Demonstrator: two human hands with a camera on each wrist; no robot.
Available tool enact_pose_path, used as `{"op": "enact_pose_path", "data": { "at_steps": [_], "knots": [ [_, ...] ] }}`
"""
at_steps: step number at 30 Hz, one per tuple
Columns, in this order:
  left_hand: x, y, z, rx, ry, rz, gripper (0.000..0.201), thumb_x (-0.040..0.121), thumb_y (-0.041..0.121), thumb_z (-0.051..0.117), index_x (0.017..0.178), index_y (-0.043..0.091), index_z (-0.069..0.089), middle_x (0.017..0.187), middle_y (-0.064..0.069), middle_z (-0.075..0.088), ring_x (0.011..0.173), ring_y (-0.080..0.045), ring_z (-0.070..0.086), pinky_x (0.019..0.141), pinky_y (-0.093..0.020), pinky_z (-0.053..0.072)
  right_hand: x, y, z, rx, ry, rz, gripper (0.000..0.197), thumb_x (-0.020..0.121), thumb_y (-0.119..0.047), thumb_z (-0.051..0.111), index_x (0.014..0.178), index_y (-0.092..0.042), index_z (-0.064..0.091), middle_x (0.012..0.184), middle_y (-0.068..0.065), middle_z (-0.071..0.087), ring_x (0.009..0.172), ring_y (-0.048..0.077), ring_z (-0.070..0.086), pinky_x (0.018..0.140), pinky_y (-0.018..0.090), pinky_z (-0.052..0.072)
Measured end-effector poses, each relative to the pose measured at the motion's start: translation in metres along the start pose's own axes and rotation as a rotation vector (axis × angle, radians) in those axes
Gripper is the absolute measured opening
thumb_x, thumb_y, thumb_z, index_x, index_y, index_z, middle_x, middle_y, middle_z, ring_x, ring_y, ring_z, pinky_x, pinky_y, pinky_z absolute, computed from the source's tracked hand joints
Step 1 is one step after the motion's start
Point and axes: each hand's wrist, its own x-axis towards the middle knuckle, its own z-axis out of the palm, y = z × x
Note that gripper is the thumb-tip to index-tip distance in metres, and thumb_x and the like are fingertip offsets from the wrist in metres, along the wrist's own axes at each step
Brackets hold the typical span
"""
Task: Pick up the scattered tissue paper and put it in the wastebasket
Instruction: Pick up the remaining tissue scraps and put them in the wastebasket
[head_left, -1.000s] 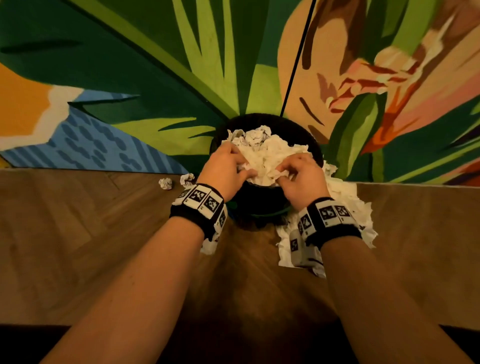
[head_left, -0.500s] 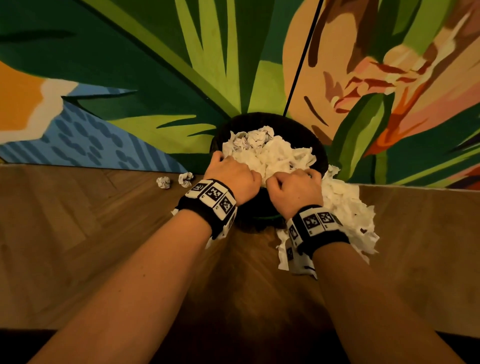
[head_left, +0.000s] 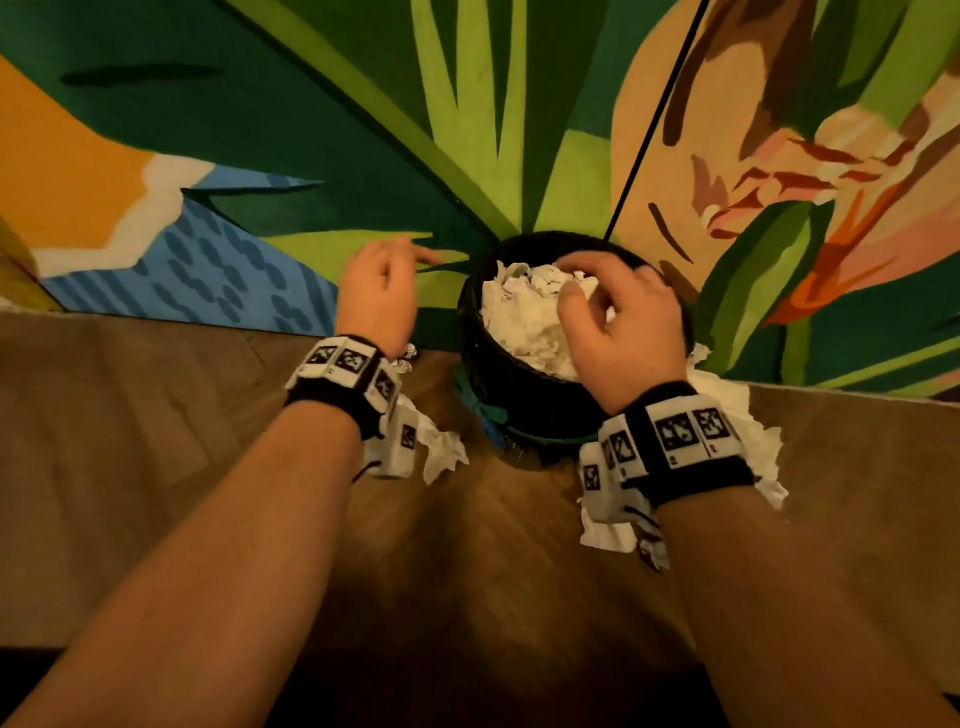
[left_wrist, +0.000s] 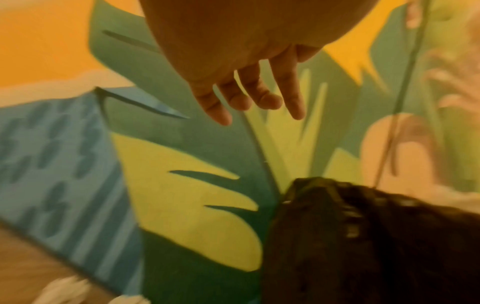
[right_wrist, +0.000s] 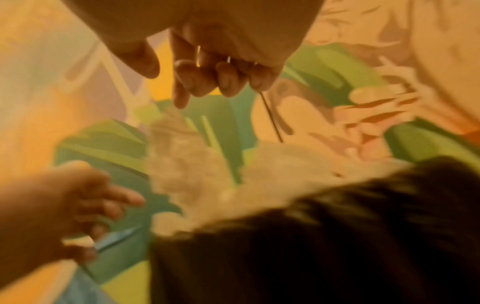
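Head view: wood floor meets leaf-pattern rug; wastebasket heaped with tissue paper; left hand and right hand loose, empty; left wrist view alone shows straight fingers.

both wrist views blur the wastebasket; wristbands hide some floor tissue.

I see the wastebasket heaped to its rim with tissue paper, so little room remains inside. It stands against the painted wall, blocking passage behind. Loose tissue crowds the floor on both sides.
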Motion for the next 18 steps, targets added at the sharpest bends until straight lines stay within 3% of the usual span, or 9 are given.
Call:
{"op": "enact_pose_path", "data": {
  "at_steps": [2,4,7,9,10,12,14,16,18],
  "knots": [
    [0.0,-0.028,-0.011,0.022,-0.007,-0.158,0.043,0.099,0.036,0.032,0.087,0.029,0.073,0.097,0.0,0.066,0.092,-0.016,0.059,0.084,-0.038,0.048,-0.001,-0.024,0.017,0.191,-0.049,-0.072,0.018,0.091,-0.032,0.051,0.096,-0.028,0.068,0.06,-0.006,0.052,0.063,0.009,0.05,0.058,0.027,0.041],
    [-0.01,-0.061,-0.014,0.13,-0.066,-0.272,0.037,0.101,0.032,0.037,0.095,0.024,0.072,0.102,-0.005,0.069,0.096,-0.023,0.062,0.078,-0.033,0.045,-0.011,-0.039,0.042,0.271,-0.188,-0.109,0.019,0.091,-0.031,0.051,0.085,-0.022,0.068,0.062,-0.007,0.058,0.059,0.009,0.054,0.055,0.029,0.046],
    [-0.038,-0.104,-0.008,0.313,-0.217,-0.437,0.024,0.098,0.02,0.051,0.114,0.014,0.068,0.116,-0.012,0.068,0.108,-0.03,0.061,0.089,-0.036,0.048,-0.039,-0.038,0.088,0.217,-0.484,-0.081,0.024,0.09,-0.036,0.049,0.075,-0.021,0.061,0.061,-0.006,0.055,0.06,0.012,0.055,0.057,0.035,0.049],
    [-0.056,-0.127,0.001,0.39,-0.414,-0.488,0.035,0.094,0.011,0.056,0.128,0.014,0.06,0.129,-0.014,0.06,0.117,-0.031,0.056,0.1,-0.039,0.045,-0.06,-0.024,0.12,0.14,-0.649,-0.048,0.023,0.089,-0.038,0.05,0.076,-0.023,0.062,0.064,-0.008,0.051,0.064,0.015,0.054,0.06,0.032,0.046],
    [-0.065,-0.136,0.005,0.432,-0.532,-0.498,0.043,0.094,0.011,0.057,0.136,0.014,0.054,0.138,-0.015,0.053,0.124,-0.032,0.051,0.105,-0.038,0.041,-0.069,-0.014,0.135,0.091,-0.723,-0.014,0.021,0.09,-0.037,0.051,0.081,-0.023,0.065,0.072,-0.009,0.053,0.071,0.016,0.056,0.064,0.031,0.045],
    [-0.078,-0.154,0.017,0.522,-0.704,-0.528,0.061,0.093,0.016,0.061,0.15,0.022,0.038,0.156,-0.014,0.029,0.139,-0.033,0.036,0.115,-0.038,0.031,-0.086,0.015,0.165,-0.038,-0.888,0.088,0.019,0.092,-0.034,0.052,0.102,-0.027,0.067,0.109,-0.007,0.056,0.098,0.019,0.057,0.081,0.033,0.048],
    [-0.088,-0.169,0.032,0.624,-0.789,-0.572,0.076,0.092,0.029,0.062,0.153,0.042,0.02,0.163,-0.005,0.006,0.146,-0.037,0.021,0.118,-0.049,0.025,-0.102,0.048,0.188,-0.127,-1.02,0.213,0.036,0.093,-0.03,0.052,0.129,-0.033,0.057,0.145,-0.008,0.036,0.125,0.02,0.045,0.102,0.037,0.044],
    [-0.093,-0.178,0.045,0.677,-0.877,-0.604,0.082,0.092,0.036,0.059,0.147,0.06,0.002,0.163,0.008,-0.013,0.147,-0.042,0.008,0.115,-0.063,0.022,-0.113,0.074,0.201,-0.131,-0.993,0.278,0.052,0.093,-0.026,0.053,0.143,-0.037,0.044,0.159,-0.007,0.017,0.137,0.022,0.03,0.111,0.039,0.037],
    [-0.095,-0.192,0.056,0.731,-0.975,-0.602,0.084,0.093,0.036,0.055,0.142,0.066,-0.007,0.16,0.011,-0.024,0.148,-0.042,-0.001,0.111,-0.068,0.019,-0.119,0.093,0.216,-0.206,-0.989,0.213,0.061,0.094,-0.025,0.054,0.15,-0.035,0.032,0.163,-0.004,0.009,0.138,0.023,0.01,0.114,0.044,0.029]
  ]
}}
